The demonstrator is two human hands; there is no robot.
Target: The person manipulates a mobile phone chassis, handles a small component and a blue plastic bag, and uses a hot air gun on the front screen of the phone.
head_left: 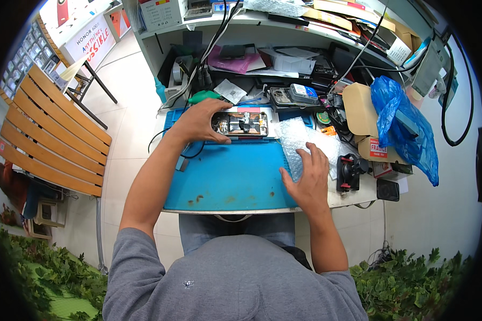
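Observation:
An opened phone (254, 124), its inner parts showing, lies lengthwise at the back of the blue work mat (230, 176). My left hand (201, 122) grips its left end, with fingers along the far edge and the thumb at the near edge. My right hand (311, 179) is empty, its fingers apart and curved. It is over the mat's right edge, beside a sheet of bubble wrap (293, 136). Whether it touches the wrap I cannot tell. A green bulb-shaped tool (202, 97) lies just beyond my left hand.
Phone parts (289, 96) lie behind the mat, under a cluttered shelf (251, 28). To the right are a black clamp-like device (349, 172), a cardboard box (359, 107) and a blue plastic bag (404, 128). Black cables (201, 64) hang at the back left. A slatted wooden bench (53, 134) stands left.

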